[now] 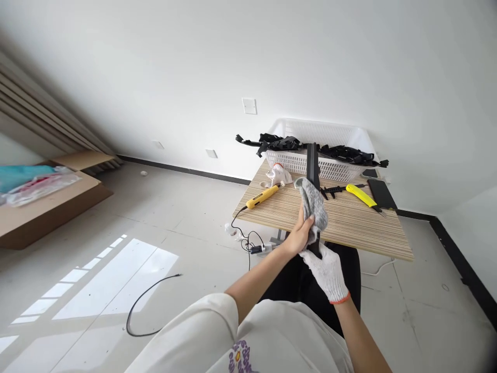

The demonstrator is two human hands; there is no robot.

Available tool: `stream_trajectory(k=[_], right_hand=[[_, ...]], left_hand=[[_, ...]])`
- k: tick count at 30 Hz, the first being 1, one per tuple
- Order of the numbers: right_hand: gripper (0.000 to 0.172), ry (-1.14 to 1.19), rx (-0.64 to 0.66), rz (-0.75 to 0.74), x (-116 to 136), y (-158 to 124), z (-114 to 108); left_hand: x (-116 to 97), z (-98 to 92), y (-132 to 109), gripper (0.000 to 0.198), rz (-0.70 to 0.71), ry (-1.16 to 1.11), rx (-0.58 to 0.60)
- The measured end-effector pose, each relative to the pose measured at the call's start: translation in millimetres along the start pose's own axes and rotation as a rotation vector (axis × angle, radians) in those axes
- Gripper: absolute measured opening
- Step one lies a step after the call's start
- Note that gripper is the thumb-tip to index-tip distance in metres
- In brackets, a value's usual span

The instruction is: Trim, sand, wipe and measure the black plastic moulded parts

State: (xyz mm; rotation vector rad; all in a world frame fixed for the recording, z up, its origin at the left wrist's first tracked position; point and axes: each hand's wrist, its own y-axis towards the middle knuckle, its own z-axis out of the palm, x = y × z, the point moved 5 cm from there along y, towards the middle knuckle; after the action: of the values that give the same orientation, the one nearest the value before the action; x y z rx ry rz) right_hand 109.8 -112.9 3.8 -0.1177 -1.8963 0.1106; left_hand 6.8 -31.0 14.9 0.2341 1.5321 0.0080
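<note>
My bare left hand (301, 233) is closed on a grey cloth (313, 204), which is wrapped against a long black plastic part (312, 165). In a white knitted glove with an orange cuff, my right hand (326, 269) grips the lower end of the same part. The part stands tilted away from me, its far end above the table's back half. Behind it, a white plastic basket (334, 168) holds several similar black pieces (349, 154) that stick out over its rim. My right fingers are partly hidden by the glove and the part.
On the wooden table (365, 228) lie a yellow corded tool (263, 197), a white glove (280, 175), a black caliper (334, 190), a yellow utility knife (361, 195) and a dark flat device (381, 194). A black cable (143, 298) and a cardboard box (58, 207) are to the left.
</note>
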Motion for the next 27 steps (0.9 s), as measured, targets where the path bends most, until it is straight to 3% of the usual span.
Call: stream_trajectory(k=[3,7,11,15,17,20,27], right_hand=[[0.024,-0.059,0.055,-0.053,9.5,0.9,0.6],[0.022,-0.036,0.193,0.006,14.1,-14.6,14.2],[0.021,-0.097,0.294,0.03,12.0,-34.3,19.1],[0.019,-0.229,0.298,0.004,14.5,-45.6,10.7],[0.018,-0.25,0.305,0.002,20.2,-47.9,8.1],[0.018,-0.202,0.308,0.007,29.9,-47.4,9.2],[0.028,-0.133,0.133,-0.017,26.4,-30.5,5.5]], left_hand=[[-0.2,-1.1,-13.7,0.054,-0.113,-0.135,0.02],[-21.3,-28.5,14.4,0.063,-0.05,-0.149,-0.15],[-60.0,-64.5,57.5,0.07,0.09,-0.013,-0.289],[-107.3,-86.6,85.5,0.071,0.36,0.232,-0.334],[-117.9,-86.1,92.9,0.068,0.402,0.381,-0.281],[-114.7,-75.2,92.2,0.063,0.345,0.509,-0.166],[-93.8,-29.4,41.6,0.061,0.386,0.547,-0.016]])
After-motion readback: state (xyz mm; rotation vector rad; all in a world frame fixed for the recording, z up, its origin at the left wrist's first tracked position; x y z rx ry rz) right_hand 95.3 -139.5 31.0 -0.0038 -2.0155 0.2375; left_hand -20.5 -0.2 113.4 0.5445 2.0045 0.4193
